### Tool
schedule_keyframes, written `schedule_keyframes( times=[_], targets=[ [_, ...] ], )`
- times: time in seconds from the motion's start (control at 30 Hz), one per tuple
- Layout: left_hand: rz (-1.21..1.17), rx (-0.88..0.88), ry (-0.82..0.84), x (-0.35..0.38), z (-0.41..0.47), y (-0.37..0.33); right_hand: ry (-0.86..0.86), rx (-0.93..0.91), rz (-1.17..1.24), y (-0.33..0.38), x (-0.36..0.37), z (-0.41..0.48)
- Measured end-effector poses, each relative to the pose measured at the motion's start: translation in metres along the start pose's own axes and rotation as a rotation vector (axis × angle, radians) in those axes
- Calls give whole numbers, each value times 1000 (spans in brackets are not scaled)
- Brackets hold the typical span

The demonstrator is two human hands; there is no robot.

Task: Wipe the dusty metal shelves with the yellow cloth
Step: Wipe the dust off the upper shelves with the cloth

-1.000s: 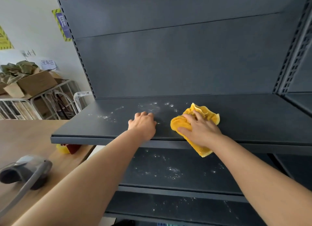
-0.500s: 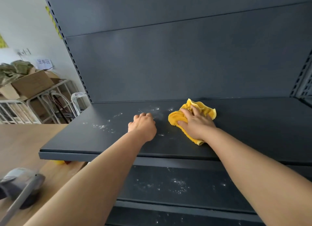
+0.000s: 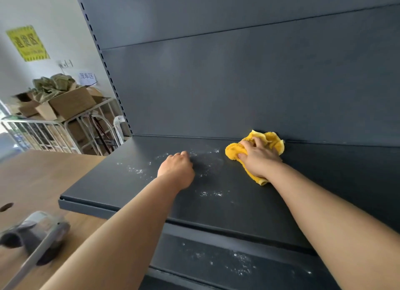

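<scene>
While the right hand (image 3: 258,159) presses the bunched yellow cloth (image 3: 233,152) onto the dark metal shelf (image 3: 324,181), its grip is clamped on the fabric, with the fingers curled over the folds. The cloth lies at the rear of the shelf, touching the back panel (image 3: 238,84). To the left of the cloth and apart from it, the left hand (image 3: 176,170) rests on the same shelf, its grip closed into a fist that holds nothing. White dust (image 3: 136,170) speckles the surface around that fist, and more lies on the lower shelf (image 3: 216,257). At left a wooden desk (image 3: 39,177) carries a blurred grey device (image 3: 36,235). Cardboard boxes (image 3: 69,103) sit on wire cages (image 3: 43,134) beyond it.
</scene>
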State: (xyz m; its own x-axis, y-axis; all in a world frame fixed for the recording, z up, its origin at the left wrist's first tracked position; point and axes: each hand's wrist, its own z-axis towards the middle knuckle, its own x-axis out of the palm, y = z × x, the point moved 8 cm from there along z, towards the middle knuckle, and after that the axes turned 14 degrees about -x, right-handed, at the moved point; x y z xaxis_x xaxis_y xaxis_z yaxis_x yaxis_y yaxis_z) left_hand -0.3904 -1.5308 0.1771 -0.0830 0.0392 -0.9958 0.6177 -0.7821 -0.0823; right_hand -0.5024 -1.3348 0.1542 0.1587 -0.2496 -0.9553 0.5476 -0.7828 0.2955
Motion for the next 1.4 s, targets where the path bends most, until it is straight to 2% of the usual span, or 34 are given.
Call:
schedule_keyframes(
  times=[0.27,0.5,0.53,0.63,0.7,0.77,0.9,1.03,1.2,1.4],
  targets=[
    [3,40,14,-2,-1,1,84,-217,37,52,14,-27],
    [-192,142,218,-7,-17,26,65,-201,23,83,22,-70],
    [-168,190,210,-11,-24,30,53,-191,18,86,22,-76],
    [21,354,46,-20,-47,48,26,-135,3,93,23,-90],
    [116,385,21,-12,-54,66,4,-100,-6,96,21,-96],
    [157,362,67,1,-58,87,-21,-58,-13,101,21,-100],
    [39,230,165,15,-60,113,-36,31,-16,110,30,-107],
    [8,209,174,14,-60,123,-64,55,-40,132,39,-113],
    [20,130,174,15,-52,154,-44,32,-81,172,40,-108],
    [12,100,207,17,-52,154,-24,-65,-88,223,51,-87]
  ],
)
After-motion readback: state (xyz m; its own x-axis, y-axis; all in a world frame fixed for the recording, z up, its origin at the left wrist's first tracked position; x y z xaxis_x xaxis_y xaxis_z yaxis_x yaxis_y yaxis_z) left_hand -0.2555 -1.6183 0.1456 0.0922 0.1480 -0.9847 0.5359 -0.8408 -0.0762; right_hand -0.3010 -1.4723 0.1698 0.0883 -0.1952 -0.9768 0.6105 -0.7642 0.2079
